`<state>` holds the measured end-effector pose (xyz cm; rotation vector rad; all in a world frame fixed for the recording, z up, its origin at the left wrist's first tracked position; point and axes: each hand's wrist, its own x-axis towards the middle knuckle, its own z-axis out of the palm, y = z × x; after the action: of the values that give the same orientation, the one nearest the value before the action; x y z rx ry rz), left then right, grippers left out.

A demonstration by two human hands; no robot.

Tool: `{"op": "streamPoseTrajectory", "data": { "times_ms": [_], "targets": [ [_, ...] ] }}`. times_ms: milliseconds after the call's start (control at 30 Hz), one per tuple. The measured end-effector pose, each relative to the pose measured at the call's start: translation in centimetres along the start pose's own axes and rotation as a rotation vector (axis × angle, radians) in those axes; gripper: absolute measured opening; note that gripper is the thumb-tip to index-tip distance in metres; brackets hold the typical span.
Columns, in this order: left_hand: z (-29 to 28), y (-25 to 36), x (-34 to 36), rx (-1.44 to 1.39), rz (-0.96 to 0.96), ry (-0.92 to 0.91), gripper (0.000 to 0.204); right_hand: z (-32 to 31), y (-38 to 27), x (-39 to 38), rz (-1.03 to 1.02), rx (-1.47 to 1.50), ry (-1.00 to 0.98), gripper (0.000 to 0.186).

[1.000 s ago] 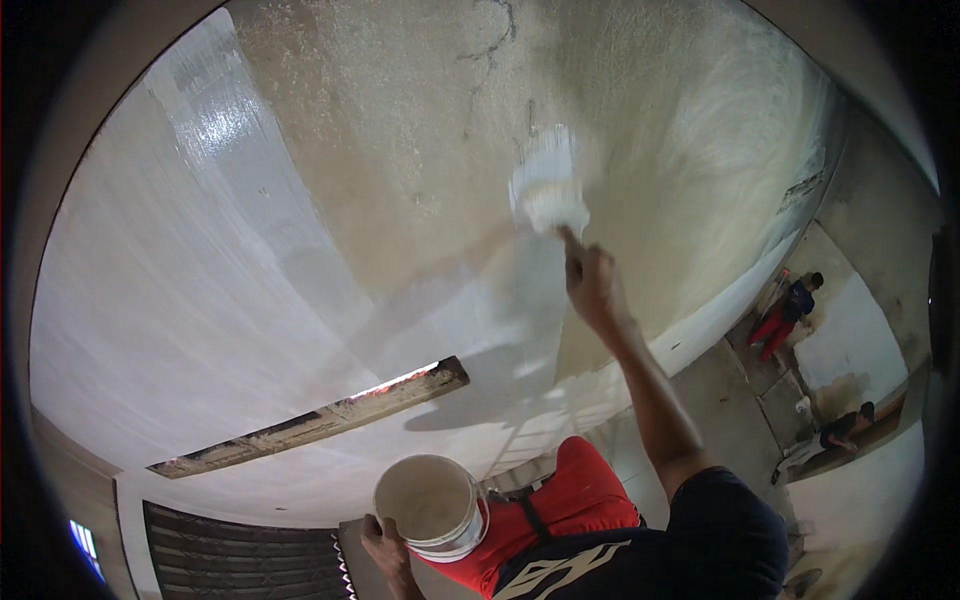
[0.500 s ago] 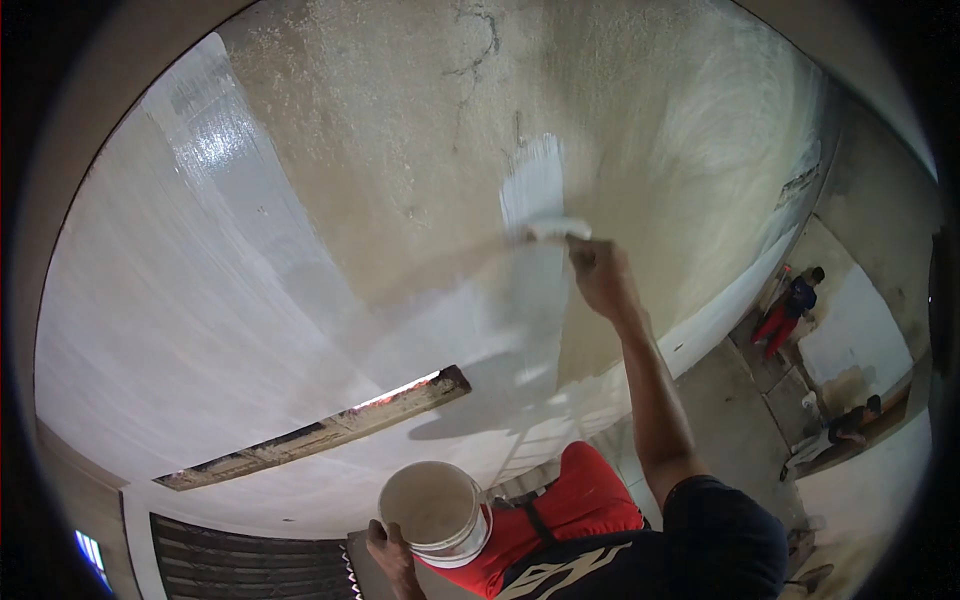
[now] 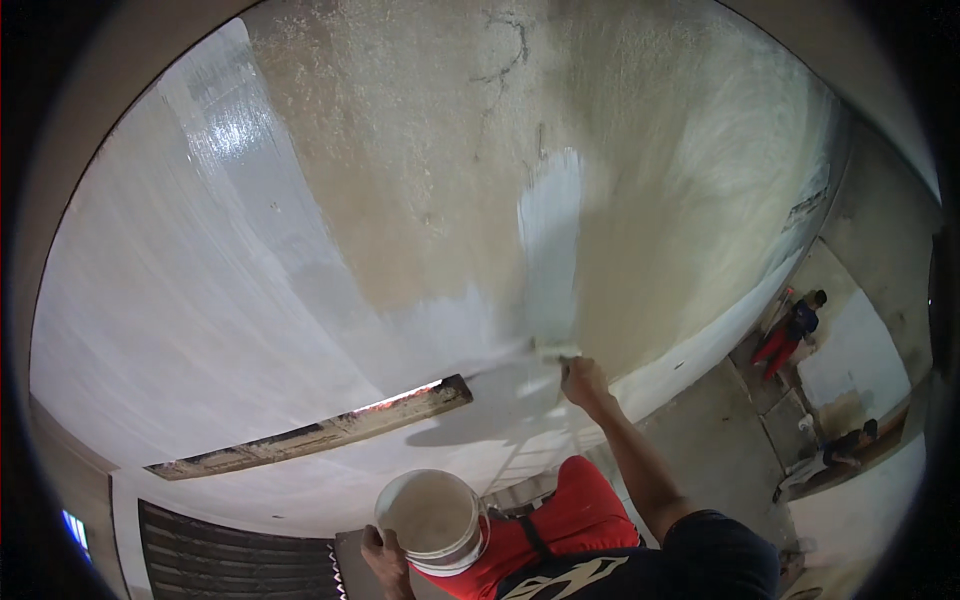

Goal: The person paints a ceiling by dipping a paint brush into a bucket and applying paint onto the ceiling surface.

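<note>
My right hand (image 3: pixel 588 382) is raised and closed on the handle of a wide paintbrush (image 3: pixel 552 351), whose bristles press against a rough beige plastered surface (image 3: pixel 420 160). A fresh white stripe of paint (image 3: pixel 550 240) runs up from the brush. Low in the view, my left hand (image 3: pixel 384 560) grips a white bucket (image 3: pixel 430 520) from below, close to my red and black clothing (image 3: pixel 570 530).
The left part of the surface (image 3: pixel 180 300) is painted white and glossy. A long wooden strip (image 3: pixel 320 430) crosses it below. At the right, one person in a blue top (image 3: pixel 792 332) and another crouching person (image 3: pixel 848 445) are on a concrete floor.
My right hand has drawn the brush downward along the surface, lengthening the white stripe. The bucket in my left hand stays in about the same place.
</note>
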<state>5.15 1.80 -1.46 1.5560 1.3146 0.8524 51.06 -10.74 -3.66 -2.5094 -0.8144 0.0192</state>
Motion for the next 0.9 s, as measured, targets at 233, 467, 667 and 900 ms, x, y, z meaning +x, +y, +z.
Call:
{"op": "streamPoseTrajectory", "data": {
  "times_ms": [233, 467, 667, 900],
  "targets": [
    [-0.2, 0.0, -0.6, -0.043, 0.054, 0.028, 0.032, -7.1, -3.4, 2.6, 0.008, 0.32, 0.203, 0.027],
    [0.0, 0.2, -0.2, -0.041, 0.068, -0.031, 0.028, -23.5, -13.0, 2.7, -0.247, 0.64, 0.576, 0.033],
    [0.1, 1.0, -0.4, -0.026, 0.062, -0.005, 0.029, -9.8, -8.3, 2.7, -0.31, 0.132, 0.602, 0.046],
    [-0.2, -1.1, -0.1, 0.029, 0.248, -0.015, 0.029, 2.3, 0.4, -0.8, -0.113, 0.242, 0.071, 0.03]
  ]
}}
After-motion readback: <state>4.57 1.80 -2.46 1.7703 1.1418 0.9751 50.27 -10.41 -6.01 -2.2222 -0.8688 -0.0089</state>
